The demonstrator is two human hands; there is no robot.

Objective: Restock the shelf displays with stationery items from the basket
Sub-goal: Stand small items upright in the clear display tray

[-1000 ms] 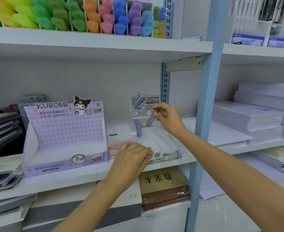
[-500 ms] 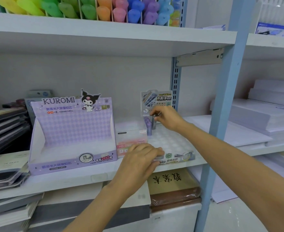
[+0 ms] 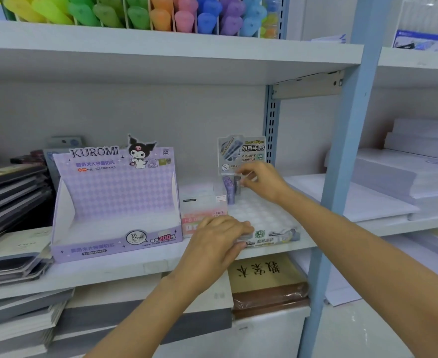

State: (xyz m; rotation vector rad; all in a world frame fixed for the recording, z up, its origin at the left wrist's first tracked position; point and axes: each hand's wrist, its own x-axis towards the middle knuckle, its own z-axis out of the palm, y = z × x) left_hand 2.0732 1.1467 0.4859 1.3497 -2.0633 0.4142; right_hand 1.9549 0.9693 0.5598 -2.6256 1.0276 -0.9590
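Head view: a white dimpled tray (image 3: 264, 215) sits on the middle shelf (image 3: 109, 271), with a printed card (image 3: 241, 153) upright at its back edge.
Grey tube (image 3: 237, 186): upright in the tray's back row, just beside the purple tubes (image 3: 228, 192) at the tray's back left corner.
Right hand (image 3: 263, 182): over the tray's back row, thumb and forefinger pinching the grey tube's top.
Left hand (image 3: 219, 240): fingers curled over the tray's front left corner; whether they hold anything cannot be told.
Kuromi box (image 3: 114, 202): left of the tray, open-fronted.
Pink-and-white box (image 3: 202, 205): between the Kuromi box and the tray's left side.
Highlighters (image 3: 161, 14): on the shelf above the tray.
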